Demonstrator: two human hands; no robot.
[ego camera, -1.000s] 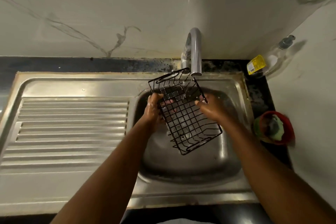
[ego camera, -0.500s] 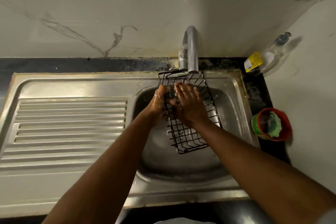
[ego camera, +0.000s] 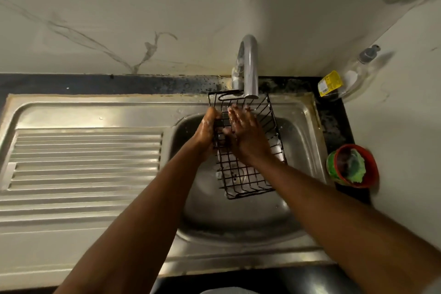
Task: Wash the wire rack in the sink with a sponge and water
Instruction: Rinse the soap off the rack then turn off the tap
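**Near.** Sink (ego camera: 238, 219), basin: wire rack (ego camera: 245, 179) is held over it, tilted. Near end sits low above the drain, far end is up under the tap (ego camera: 249, 67) spout.

**L hand** (ego camera: 206, 132): fingers curled round the rack's left edge, firm hold. Skin wet and glossy.

**R hand** (ego camera: 249, 141): holds nothing. Fingers (ego camera: 238, 116) straight and together, laid flat on the mesh inside, tips just below the spout.

**Water flow:** can't tell, no stream visible.

**Right of sink**, on the dark worktop (ego camera: 334, 126): red-rimmed cup (ego camera: 372, 169) w/ green sponge (ego camera: 355, 166) in it, untouched, well apart from both hands.

**Far corner:** clear soap bottle (ego camera: 358, 71), leaning at the wall.

**Assessment:** step in hand is prob. a rub/rinse by bare palm. Sponge work is either done or not begun; can't say which.

**Next move req.:** L hand to steady the rack. R hand to either work across the remaining wires, or lift off & reach right for the sponge. Wet wire = slip risk, so the grip shouldn't slacken.
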